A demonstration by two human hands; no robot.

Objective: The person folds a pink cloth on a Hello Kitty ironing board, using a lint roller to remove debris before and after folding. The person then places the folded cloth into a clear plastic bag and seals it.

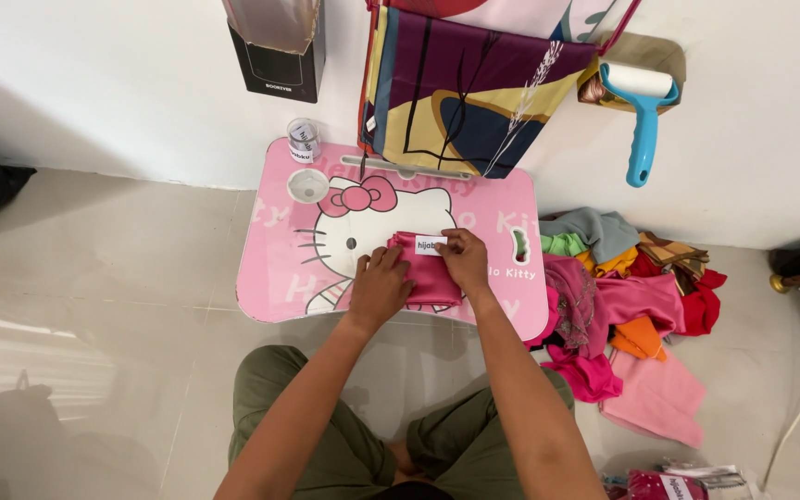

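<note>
Two hands on folded pink cloth [428, 278] — left hand [379, 287] pressing flat, right hand [463, 257] pinching white label [431, 244]; label may stick crooked if cloth shifts.

Both forearms are bare from elbow to wrist, with no sleeve in view. The left hand [379, 289] and the right hand [466, 260] wear no gloves, and no ring, watch or bracelet can be made out. The legs are covered by olive-green trousers [298, 417] of plain, softly creased cloth.
</note>
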